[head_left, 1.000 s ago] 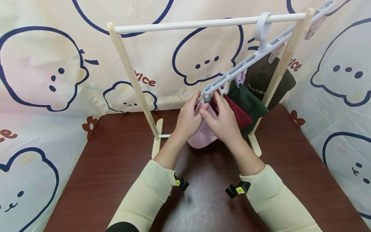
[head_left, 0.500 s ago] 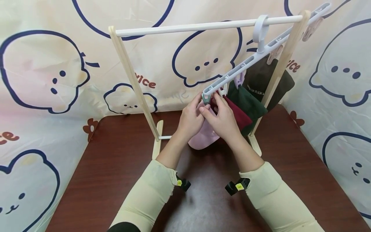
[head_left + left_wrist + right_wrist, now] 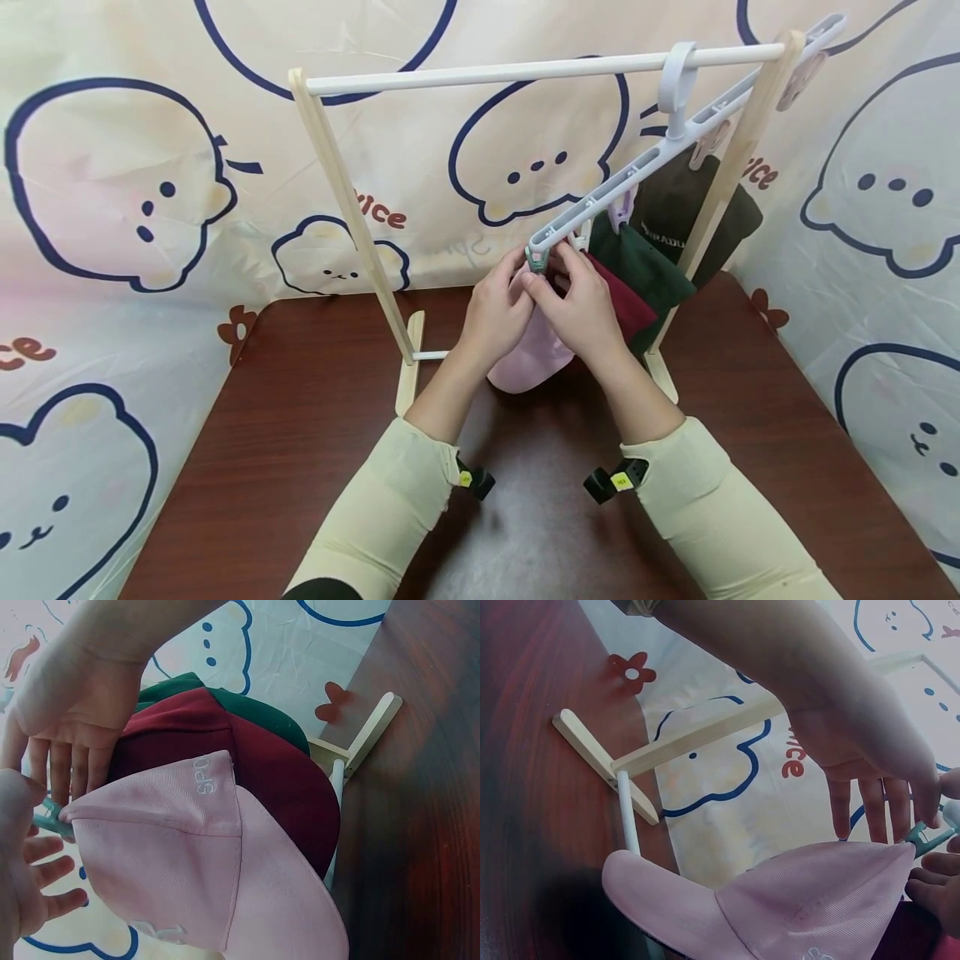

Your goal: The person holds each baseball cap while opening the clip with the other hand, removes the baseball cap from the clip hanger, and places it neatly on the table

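Note:
A pink cap (image 3: 528, 358) hangs at the near end of a white clip hanger (image 3: 615, 187), its peaked top at a green clothespin (image 3: 537, 259). My left hand (image 3: 495, 312) pinches at the clothespin from the left, thumb and forefinger close together. From the other side my right hand (image 3: 581, 308) pinches there too, thumb tip just below the clothespin. In the left wrist view, the lower left fingers (image 3: 56, 874) spread loosely beside the cap. Behind the pink one hang a dark red cap (image 3: 628, 304) and a green cap (image 3: 648, 271). The fingertips partly hide the clothespin.
A wooden stand with a white rod (image 3: 480, 77) carries the hanger by its hook (image 3: 677, 83). A dark brown cap (image 3: 693, 204) hangs farther back, partly behind the right post (image 3: 738, 158). The stand rests on a dark red-brown table (image 3: 300, 433), with a patterned cloth (image 3: 187, 333) around it.
Both hands stay at the clothespin with only slight finger shifts. The pink cap's brim has swung a little to the right and down.

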Tool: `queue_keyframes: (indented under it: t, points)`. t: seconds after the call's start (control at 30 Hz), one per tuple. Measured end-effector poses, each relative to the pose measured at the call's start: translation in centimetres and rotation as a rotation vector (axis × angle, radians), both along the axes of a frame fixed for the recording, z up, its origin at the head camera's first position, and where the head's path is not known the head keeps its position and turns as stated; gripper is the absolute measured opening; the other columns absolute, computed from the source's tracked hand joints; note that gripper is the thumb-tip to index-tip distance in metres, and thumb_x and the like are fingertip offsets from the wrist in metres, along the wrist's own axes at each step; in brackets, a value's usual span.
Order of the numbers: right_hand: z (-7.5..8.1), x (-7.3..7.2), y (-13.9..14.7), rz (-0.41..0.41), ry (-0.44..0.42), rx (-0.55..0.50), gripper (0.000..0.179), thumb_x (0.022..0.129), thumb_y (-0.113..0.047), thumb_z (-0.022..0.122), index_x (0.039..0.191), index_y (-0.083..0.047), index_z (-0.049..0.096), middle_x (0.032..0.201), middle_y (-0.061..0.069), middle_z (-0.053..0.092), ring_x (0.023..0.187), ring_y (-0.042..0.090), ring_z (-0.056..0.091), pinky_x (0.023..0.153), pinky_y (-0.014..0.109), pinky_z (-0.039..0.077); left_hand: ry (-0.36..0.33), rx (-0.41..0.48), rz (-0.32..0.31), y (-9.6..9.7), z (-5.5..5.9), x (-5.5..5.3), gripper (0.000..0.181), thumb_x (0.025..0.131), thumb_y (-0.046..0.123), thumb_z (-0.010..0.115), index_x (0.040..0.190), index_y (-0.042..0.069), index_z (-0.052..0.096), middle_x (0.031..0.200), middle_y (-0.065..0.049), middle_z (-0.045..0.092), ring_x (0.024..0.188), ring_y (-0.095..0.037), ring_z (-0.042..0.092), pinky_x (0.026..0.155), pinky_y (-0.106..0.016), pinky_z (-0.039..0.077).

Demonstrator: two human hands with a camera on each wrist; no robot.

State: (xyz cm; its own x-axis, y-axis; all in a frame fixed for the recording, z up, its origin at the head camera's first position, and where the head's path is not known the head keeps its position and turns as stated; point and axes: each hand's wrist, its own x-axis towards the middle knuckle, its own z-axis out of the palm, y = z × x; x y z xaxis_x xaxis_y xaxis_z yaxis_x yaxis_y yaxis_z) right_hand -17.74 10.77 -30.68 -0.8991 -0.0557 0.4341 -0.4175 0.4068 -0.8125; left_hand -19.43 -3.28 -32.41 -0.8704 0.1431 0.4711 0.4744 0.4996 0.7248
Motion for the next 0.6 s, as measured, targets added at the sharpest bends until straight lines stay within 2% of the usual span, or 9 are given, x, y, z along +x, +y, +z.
queue_keyframes:
  t: [0.23,0.6]
  points:
    - [0.21,0.06,-0.1,0.002,0.04,0.006,0.051,0.093,-0.033,0.067,0.139,-0.016,0.053,0.134,0.006,0.058,0.122,0.018,0.06,0.101,0.038,0.049,0.029,-0.005,0.001,-0.11,-0.01,0.51,0.047,0.097,0.024,0.057,0.143,0.016,0.05,0.137,-0.003,0.06,0.13,-0.016,0.053,0.106,-0.037,0.044]
    - [0.58,0.13,-0.29,-0.024,0.103,0.07,0.037,0.091,-0.033,0.07,0.122,-0.014,0.063,0.118,0.003,0.066,0.108,0.012,0.065,0.095,0.033,0.054,0.064,-0.008,0.021,-0.45,0.17,0.96,0.043,0.099,0.025,0.055,0.141,0.014,0.053,0.139,-0.003,0.059,0.129,-0.017,0.055,0.105,-0.037,0.045]
